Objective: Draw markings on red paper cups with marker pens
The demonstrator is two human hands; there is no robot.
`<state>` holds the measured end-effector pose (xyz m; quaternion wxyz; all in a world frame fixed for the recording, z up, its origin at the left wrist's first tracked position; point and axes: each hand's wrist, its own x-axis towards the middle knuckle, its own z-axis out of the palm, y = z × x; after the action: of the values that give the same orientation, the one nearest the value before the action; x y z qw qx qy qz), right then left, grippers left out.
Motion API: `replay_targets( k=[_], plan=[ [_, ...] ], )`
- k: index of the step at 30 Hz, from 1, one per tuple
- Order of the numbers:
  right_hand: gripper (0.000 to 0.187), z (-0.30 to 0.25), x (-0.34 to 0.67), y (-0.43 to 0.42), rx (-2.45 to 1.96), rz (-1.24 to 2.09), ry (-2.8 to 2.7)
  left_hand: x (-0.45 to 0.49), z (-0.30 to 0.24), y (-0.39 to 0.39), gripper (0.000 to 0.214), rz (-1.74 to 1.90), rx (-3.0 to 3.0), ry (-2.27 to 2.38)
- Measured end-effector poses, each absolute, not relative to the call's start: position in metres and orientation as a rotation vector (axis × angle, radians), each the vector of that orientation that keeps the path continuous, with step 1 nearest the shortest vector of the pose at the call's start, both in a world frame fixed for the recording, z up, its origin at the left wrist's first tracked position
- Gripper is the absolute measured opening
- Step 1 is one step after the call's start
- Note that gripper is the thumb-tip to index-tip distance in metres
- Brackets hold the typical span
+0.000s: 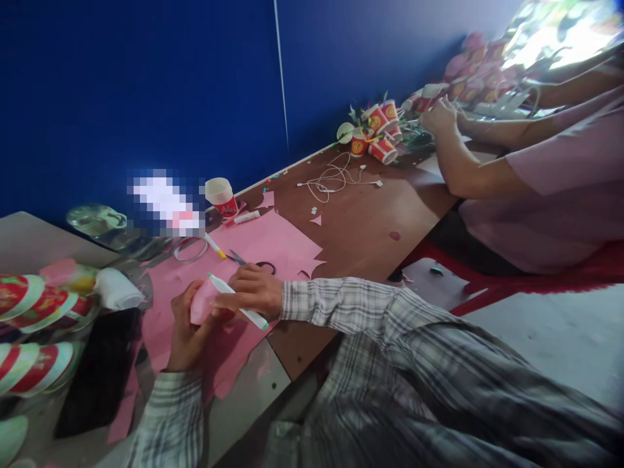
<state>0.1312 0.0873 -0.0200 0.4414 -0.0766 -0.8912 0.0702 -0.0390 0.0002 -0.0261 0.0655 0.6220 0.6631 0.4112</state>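
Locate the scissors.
In the head view, left of centre, the scissors lie on the pink paper, just beyond the right hand, near the yellow-ended marker.

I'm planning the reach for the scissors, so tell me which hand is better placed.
Probably the right hand: it is closer to the scissors, though it holds a white-and-green marker. The left hand is farther away, holding a pink piece.

Pink on the paper sheet (285, 237) and small paper piece (198, 307); white with green ends on the marker (222, 285); grey-and-white plaid on the sleeves (336, 302); brown on the desk (355, 214); deep blue on the wall (195, 84).
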Motion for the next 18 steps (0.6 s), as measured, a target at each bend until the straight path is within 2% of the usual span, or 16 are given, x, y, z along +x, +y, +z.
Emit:
replay_targets(
  k=[2, 5, 9, 13, 18],
  plan=[
    [0.042, -0.018, 0.134, 0.086, -0.206, 0.189, -2.220, -0.038, -0.026, 0.000, 0.059, 1.242, 1.864, 1.988],
    [0.028, -0.018, 0.135, 0.086, -0.190, 0.226, -2.240, -0.037, -0.027, 0.000, 0.058, 1.261, 1.840, 1.964],
    [0.027, -0.020, 0.134, 0.089, -0.190, 0.291, -2.310, -0.035, -0.026, -0.001, 0.056, 1.308, 1.766, 1.953],
    [0.031, -0.022, 0.131, 0.092, -0.344, 0.376, -2.177, -0.033, -0.026, -0.001, 0.055, 1.305, 1.764, 1.930],
    [0.041, -0.022, 0.123, 0.094, -0.314, 0.467, -2.193, -0.029, -0.023, 0.000, 0.055, 1.289, 1.741, 1.968]
  ],
)
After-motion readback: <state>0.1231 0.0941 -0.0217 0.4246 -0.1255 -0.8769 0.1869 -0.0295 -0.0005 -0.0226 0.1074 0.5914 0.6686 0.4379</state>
